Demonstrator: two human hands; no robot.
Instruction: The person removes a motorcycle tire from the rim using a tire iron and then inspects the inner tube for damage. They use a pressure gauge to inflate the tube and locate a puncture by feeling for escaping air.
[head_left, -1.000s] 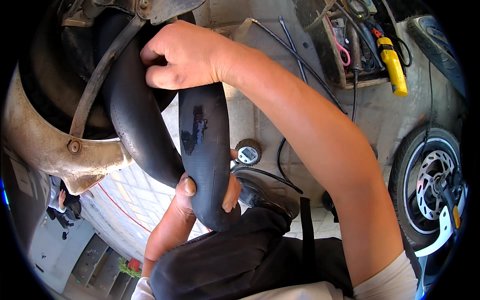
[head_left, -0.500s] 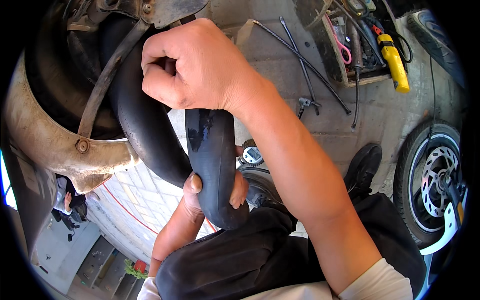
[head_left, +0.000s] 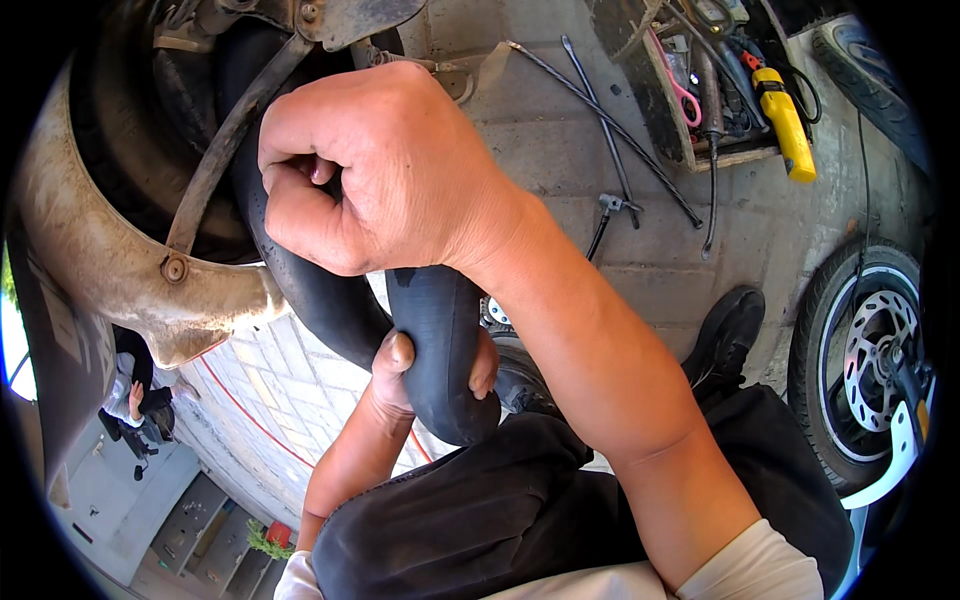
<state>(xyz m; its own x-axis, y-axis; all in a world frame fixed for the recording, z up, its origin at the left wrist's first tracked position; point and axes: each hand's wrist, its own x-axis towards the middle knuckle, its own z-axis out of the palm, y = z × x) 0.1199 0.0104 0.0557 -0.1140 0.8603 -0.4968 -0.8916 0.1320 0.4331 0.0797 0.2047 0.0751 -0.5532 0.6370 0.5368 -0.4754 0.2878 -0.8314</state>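
A black inner tube (head_left: pixel 437 340) loops down from inside the wheel at the upper left toward my knees. My left hand (head_left: pixel 392 368) grips it near its lower bend, thumb on one side and fingertips on the other. Just above, my right hand (head_left: pixel 385 170) is curled into a fist over the tube's upper face. Whatever sits in that fist is hidden, and the fist covers part of the tube. Beside the tube, a dirty pale fender (head_left: pixel 130 270) curves around the dark tire (head_left: pixel 115 150), with a metal strut (head_left: pixel 225 150) across it.
Two long metal rods (head_left: pixel 610 130) lie crossed on the paving, near a T-shaped tool (head_left: pixel 612 203). A toolbox (head_left: pixel 690 150) holds several tools and a yellow-handled tool (head_left: pixel 785 125). At right stands a wheel with a brake disc (head_left: pixel 875 345). A red hose (head_left: pixel 250 415) crosses the floor.
My right fist has moved down the tube toward me and slightly left, covering the wet dark patch that showed before. My left hand keeps its grip, shifted slightly up.
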